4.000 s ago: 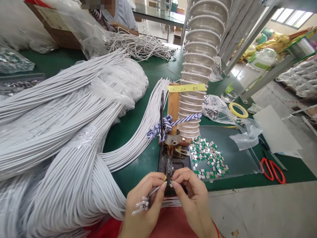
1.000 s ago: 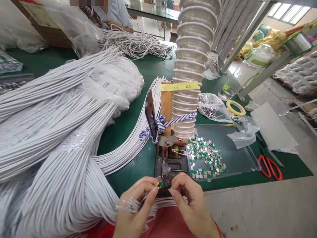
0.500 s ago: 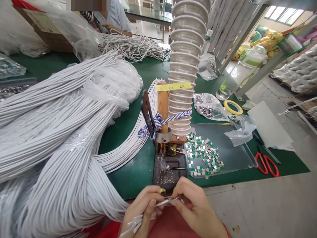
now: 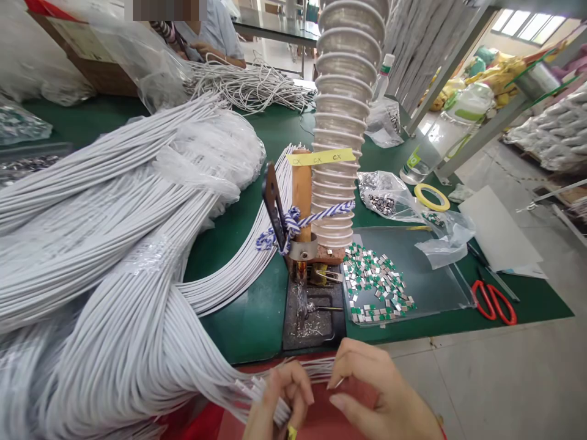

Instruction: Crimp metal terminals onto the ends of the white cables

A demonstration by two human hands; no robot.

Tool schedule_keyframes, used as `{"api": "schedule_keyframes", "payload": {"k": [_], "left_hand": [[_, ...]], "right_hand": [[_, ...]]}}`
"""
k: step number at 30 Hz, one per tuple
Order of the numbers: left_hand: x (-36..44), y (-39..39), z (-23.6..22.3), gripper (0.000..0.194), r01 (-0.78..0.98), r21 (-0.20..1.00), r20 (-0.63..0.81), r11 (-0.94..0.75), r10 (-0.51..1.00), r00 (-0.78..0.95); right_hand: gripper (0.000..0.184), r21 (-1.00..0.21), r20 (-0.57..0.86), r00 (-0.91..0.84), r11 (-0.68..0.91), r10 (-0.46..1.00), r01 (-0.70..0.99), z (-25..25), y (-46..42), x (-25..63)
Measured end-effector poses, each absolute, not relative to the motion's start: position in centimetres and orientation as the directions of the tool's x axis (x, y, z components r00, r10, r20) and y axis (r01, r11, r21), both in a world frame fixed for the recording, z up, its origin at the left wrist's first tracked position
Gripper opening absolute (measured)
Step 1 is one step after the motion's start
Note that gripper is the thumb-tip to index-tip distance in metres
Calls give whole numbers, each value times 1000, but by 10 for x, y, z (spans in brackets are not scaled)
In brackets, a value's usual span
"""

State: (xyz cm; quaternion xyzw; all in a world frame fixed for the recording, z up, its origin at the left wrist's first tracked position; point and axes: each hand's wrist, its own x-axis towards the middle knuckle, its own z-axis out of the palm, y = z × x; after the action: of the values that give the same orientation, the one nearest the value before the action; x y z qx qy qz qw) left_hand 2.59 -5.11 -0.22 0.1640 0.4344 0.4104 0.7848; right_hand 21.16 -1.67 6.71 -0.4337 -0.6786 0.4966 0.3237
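Low at the frame's bottom, my left hand (image 4: 282,400) is closed around the stripped ends of several white cables (image 4: 257,391) that fan in from the big bundle on the left. My right hand (image 4: 376,397) pinches at a row of cable ends (image 4: 316,368) lying across the table edge, fingers curled together. Just beyond both hands stands a soldering iron on a wooden-handled stand (image 4: 300,201) over a dark solder-spattered base plate (image 4: 312,321). Small green and silver circuit boards (image 4: 376,287) lie scattered on a clear sheet right of the stand.
Large bundles of white cable (image 4: 105,244) cover the green table's left half. A ribbed clear extraction hose (image 4: 343,104) rises behind the stand. Red-handled scissors (image 4: 495,302), a yellow tape roll (image 4: 431,197) and plastic bags lie at right. Another person sits at the far end.
Both hands have dropped toward me from the iron's base plate; the left hand let the small board out of view and now gathers cable ends, the right moved onto the cable row.
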Motion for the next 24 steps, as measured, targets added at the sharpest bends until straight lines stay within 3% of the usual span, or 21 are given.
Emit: {"api": "schedule_keyframes", "payload": {"k": [4, 11, 18, 21, 24], "left_hand": [[31, -48, 1, 65, -533, 576, -579, 620, 770, 270], [12, -34, 25, 54, -656, 620, -502, 431, 860, 90], [5, -30, 32, 51, -719, 589, -497, 369, 867, 38], [0, -34, 31, 54, -735, 554, -512, 390, 857, 68], [-7, -38, 32, 45, -704, 525, -541, 478, 826, 157]], "right_hand": [[19, -946, -11, -430, 130, 903, 297, 59, -19, 195], [21, -925, -126, -483, 73, 866, 373, 44, -25, 192], [12, -893, -171, -518, 91, 838, 442, 28, -27, 176], [14, -863, -223, -537, 92, 814, 497, 29, -24, 187], [25, -796, -353, -565, 79, 745, 600, 24, -24, 206]]}}
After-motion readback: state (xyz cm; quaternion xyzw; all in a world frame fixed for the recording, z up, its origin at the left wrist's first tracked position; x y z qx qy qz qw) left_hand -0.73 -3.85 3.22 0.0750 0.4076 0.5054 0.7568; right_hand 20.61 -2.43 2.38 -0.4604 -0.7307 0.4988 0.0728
